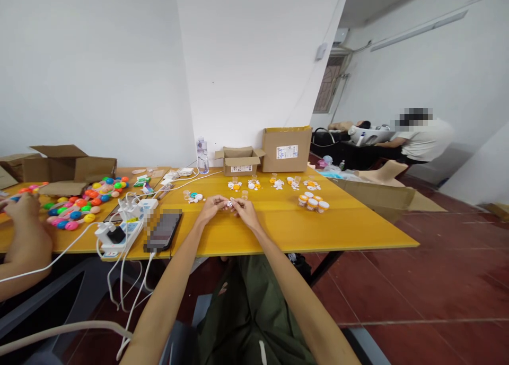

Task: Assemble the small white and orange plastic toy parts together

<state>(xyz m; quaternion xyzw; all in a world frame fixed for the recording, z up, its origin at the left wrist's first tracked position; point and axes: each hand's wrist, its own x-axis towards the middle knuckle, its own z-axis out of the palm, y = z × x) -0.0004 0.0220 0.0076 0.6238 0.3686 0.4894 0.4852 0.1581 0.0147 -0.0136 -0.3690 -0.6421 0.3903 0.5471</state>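
Observation:
My left hand (pixel 213 206) and my right hand (pixel 245 210) meet above the front middle of the yellow table (pixel 342 232). Between their fingertips is a small round white piece with dark spots (pixel 229 203); both hands pinch it. Just behind my right hand stands a small clear cup (pixel 244 195). To the left of my hands lie a green-and-white cap with white bits (pixel 195 197) and another clear cup (pixel 186 194). Beyond them, several little piles of white and orange parts (pixel 254 185) form a row. A cluster of orange-and-white lidded jars (pixel 314 201) sits to the right.
A phone (pixel 164 230) and a power strip (pixel 131 227) with cables lie at left. Cardboard boxes (pixel 287 150) and a water bottle (pixel 202 155) stand at the back. Another person's arm (pixel 27 232) is by colourful balls (pixel 75 208). Someone sits (pixel 427 137) far right.

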